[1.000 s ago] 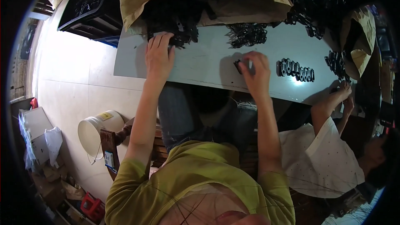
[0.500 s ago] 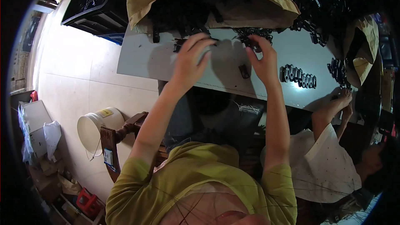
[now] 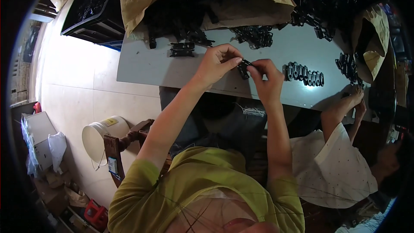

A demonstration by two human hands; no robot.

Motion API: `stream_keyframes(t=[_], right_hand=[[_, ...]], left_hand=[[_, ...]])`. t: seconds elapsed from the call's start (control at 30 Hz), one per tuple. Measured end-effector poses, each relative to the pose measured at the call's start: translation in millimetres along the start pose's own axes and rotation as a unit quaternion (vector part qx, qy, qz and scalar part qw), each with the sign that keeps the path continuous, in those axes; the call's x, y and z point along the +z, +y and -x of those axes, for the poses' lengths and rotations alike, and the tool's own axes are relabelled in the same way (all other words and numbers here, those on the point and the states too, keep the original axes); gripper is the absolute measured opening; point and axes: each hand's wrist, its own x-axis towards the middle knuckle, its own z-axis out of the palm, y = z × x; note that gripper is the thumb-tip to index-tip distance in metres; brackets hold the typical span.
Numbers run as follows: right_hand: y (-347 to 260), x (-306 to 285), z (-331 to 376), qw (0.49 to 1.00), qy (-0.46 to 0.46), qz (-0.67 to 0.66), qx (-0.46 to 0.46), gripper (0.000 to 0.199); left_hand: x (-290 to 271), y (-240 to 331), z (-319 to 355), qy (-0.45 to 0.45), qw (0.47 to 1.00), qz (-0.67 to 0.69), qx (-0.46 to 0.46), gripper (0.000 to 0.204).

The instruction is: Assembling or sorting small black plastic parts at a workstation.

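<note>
Black clip [image 3: 244,68], small and made of plastic, sat between both hands, a little above the grey surface [image 3: 142,64]. It was one piece. Its long side ran up and down, tipped a bit.

Far left, on the floor, stood one white bucket [image 3: 100,137]. On the surface, two black clips [image 3: 181,49] lay by themselves, left of the hands and well apart from them.

The left hand [image 3: 215,65] came next. Its fingers were curled, and the thumb and first finger pinched the left side of the black clip. The right hand [image 3: 264,77] pinched its right side the same way. Both hands touched it, so neither was nearer.

Right of the hands, a neat row of clips [image 3: 303,73] stood side by side on the surface. I counted about seven, but they were too small to be sure.

Far right, another person's hand [image 3: 351,101] rested at the edge of the surface.
</note>
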Motion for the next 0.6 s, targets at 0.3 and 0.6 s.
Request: stream_keyframes(t=[0.3, 0.6], right_hand=[[9, -4, 11, 0.996, 0.01, -0.08, 0.038, 0.001], [34, -10, -1, 0.98, -0.004, 0.15, 0.131, 0.009]], left_hand=[[12, 1, -4, 0.032, 0.975, -0.185, 0.12, 0.009], [4, -26, -15, 0.103, 0.935, -0.319, 0.12, 0.01]])
